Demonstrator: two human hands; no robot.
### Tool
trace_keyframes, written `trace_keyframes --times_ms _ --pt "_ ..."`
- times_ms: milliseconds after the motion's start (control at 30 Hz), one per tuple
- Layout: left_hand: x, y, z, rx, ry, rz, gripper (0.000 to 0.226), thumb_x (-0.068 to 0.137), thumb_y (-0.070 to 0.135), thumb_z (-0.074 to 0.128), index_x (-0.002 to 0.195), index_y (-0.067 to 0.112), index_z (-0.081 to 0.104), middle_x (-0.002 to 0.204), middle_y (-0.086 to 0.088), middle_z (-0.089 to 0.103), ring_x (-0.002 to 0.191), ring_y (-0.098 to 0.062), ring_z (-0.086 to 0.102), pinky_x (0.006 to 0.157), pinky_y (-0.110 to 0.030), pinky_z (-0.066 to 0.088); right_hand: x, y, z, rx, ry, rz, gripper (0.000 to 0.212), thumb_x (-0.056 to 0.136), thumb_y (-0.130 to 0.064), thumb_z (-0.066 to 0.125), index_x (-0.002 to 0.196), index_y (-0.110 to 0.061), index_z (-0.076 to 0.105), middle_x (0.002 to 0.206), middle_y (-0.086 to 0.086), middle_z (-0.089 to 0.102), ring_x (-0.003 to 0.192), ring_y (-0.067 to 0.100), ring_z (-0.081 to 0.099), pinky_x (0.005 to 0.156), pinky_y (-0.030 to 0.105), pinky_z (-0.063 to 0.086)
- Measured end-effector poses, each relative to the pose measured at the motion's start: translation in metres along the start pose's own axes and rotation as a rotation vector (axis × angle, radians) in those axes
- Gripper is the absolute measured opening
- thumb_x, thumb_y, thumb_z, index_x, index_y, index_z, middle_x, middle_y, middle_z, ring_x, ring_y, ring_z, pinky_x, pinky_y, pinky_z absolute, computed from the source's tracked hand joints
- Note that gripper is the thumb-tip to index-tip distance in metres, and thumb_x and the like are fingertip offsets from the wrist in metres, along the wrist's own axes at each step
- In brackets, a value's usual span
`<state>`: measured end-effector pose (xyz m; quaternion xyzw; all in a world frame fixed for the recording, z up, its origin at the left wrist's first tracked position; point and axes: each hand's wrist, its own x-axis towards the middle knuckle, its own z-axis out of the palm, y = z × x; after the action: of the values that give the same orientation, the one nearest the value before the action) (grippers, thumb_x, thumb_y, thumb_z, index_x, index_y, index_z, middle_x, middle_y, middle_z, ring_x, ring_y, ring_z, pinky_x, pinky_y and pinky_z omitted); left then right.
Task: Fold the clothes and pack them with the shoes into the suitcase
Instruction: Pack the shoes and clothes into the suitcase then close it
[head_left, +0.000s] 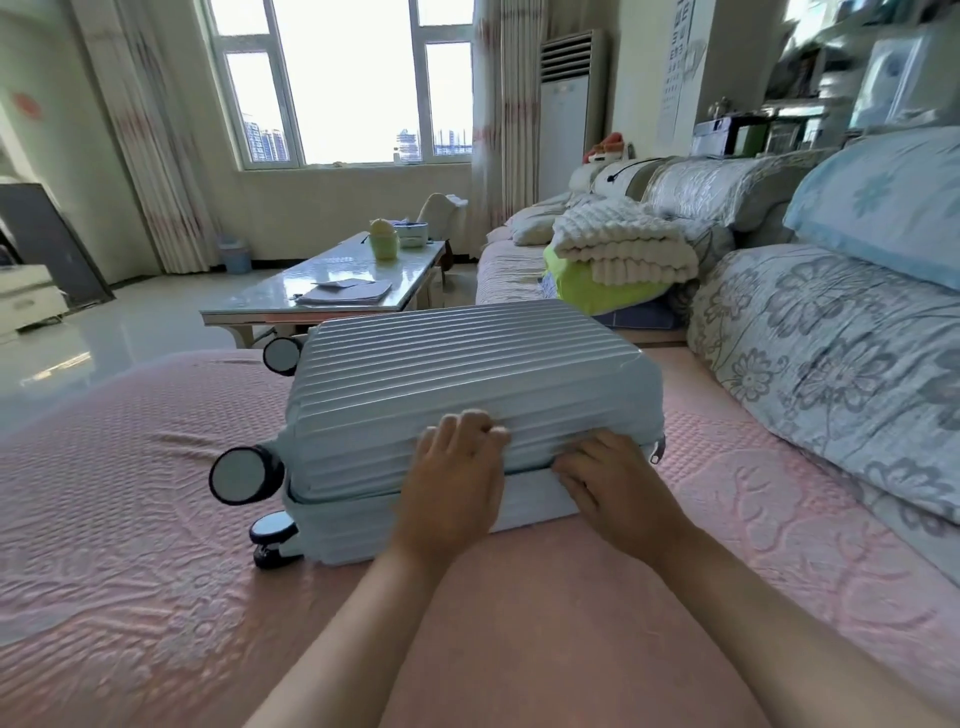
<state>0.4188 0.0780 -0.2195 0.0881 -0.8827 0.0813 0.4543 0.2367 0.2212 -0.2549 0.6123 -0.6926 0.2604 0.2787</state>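
A pink quilted cover (156, 545) fills the near scene. To the right runs a sofa (831, 364) in grey flowered cloth, with a pale blue pillow (883, 208) on its back.

The suitcase (457, 364), light blue and ribbed, lies flat on the cover at the middle, just left of the sofa. Its lid is down on the base and its wheels (244, 475) point left. A zip pull (657, 452) hangs at its near right corner.

Beyond it, on the floor, stands a glossy table (332, 280) with papers (345, 292) and a green jar (383, 240). Far right of the suitcase, a cream blanket (623, 244) sits folded on a lime cloth (597, 291) on the sofa seat.

The left hand (452, 483) rests palm down on the lid's near edge, fingers loosely bent on the ribs and gripping nothing. The right hand (613, 483) lies just beside it, fingers (569, 475) spread and pointing left along the seam between lid and base, pressed flat against the shell, with no hold on anything.
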Motion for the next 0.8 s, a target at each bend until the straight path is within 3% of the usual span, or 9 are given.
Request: trace_keyframes --times_ms 100,167,267,400,500,600,700,800 --pt "-0.001 -0.013 0.001 0.190 0.055 -0.054 0.039 0.093 0.020 0.062 0.132 0.013 0.060 0.138 -0.011 0.054 0.129 -0.034 0.048 0.104 -0.045 0.037 0.001 -0.003 -0.009 -0.114 0.108 0.093 0.033 0.097 -0.026 0.053 0.127 -0.022 0.065 0.144 0.014 0.050 0.124 0.034 0.050 0.105 0.050 0.037" --pt "-0.002 -0.024 0.006 0.223 -0.020 -0.087 0.055 0.097 0.029 0.062 0.145 0.009 0.047 0.151 -0.015 0.042 0.142 -0.036 0.035 0.114 -0.050 0.030 0.007 -0.006 -0.007 -0.101 0.083 0.191 0.053 0.095 -0.028 0.057 0.147 -0.027 0.048 0.161 0.014 0.027 0.148 0.033 0.026 0.117 0.059 0.021" --pt "0.006 -0.023 0.016 0.277 -0.092 -0.069 0.064 0.101 0.038 0.055 0.152 0.007 0.034 0.158 -0.016 0.031 0.148 -0.036 0.023 0.118 -0.057 0.021 0.016 -0.004 0.004 -0.114 0.000 0.223 0.074 0.096 -0.033 0.061 0.159 -0.034 0.022 0.168 0.011 0.001 0.155 0.029 -0.004 0.118 0.068 0.010" --pt "0.014 -0.016 0.030 0.346 -0.015 -0.108 0.079 0.095 0.062 0.052 0.150 0.006 0.039 0.156 -0.016 0.036 0.146 -0.037 0.028 0.118 -0.058 0.020 0.028 0.005 0.010 -0.073 -0.021 0.237 0.077 0.097 -0.038 0.059 0.160 -0.037 0.013 0.168 0.007 -0.011 0.154 0.027 -0.012 0.119 0.065 -0.002" --pt "0.016 -0.027 0.033 0.379 0.049 -0.179 0.097 0.080 0.083 0.050 0.141 0.008 0.051 0.146 -0.015 0.049 0.136 -0.039 0.043 0.115 -0.055 0.025 0.022 0.017 0.004 0.090 0.131 0.251 0.072 0.094 -0.023 0.064 0.157 -0.023 0.029 0.168 0.009 0.001 0.155 0.029 0.002 0.123 0.056 0.007" --pt "0.023 -0.037 0.036 0.413 0.116 -0.077 0.087 0.078 0.083 0.054 0.127 0.012 0.063 0.130 -0.009 0.062 0.120 -0.035 0.056 0.102 -0.051 0.037 0.005 0.044 0.000 0.175 0.359 0.585 0.067 0.090 -0.004 0.049 0.154 -0.012 0.032 0.164 0.015 0.016 0.149 0.033 0.019 0.121 0.048 0.020" --pt "0.041 -0.040 0.034 0.433 0.226 -0.068 0.069 0.084 0.075 0.058 0.115 0.014 0.068 0.110 -0.006 0.067 0.101 -0.031 0.061 0.094 -0.047 0.041 -0.006 0.060 0.001 0.374 0.220 0.949 0.059 0.098 -0.004 0.040 0.156 -0.016 0.029 0.152 0.008 0.044 0.140 0.029 0.040 0.113 0.043 0.035" --pt "0.053 -0.039 0.036 0.396 0.295 -0.031 0.053 0.090 0.063 0.061 0.110 0.015 0.072 0.096 -0.008 0.065 0.087 -0.031 0.057 0.089 -0.046 0.043 -0.004 0.065 0.006 0.362 0.159 0.938 0.033 0.102 -0.008 0.039 0.128 -0.015 0.058 0.120 0.010 0.062 0.113 0.028 0.055 0.083 0.031 0.037"
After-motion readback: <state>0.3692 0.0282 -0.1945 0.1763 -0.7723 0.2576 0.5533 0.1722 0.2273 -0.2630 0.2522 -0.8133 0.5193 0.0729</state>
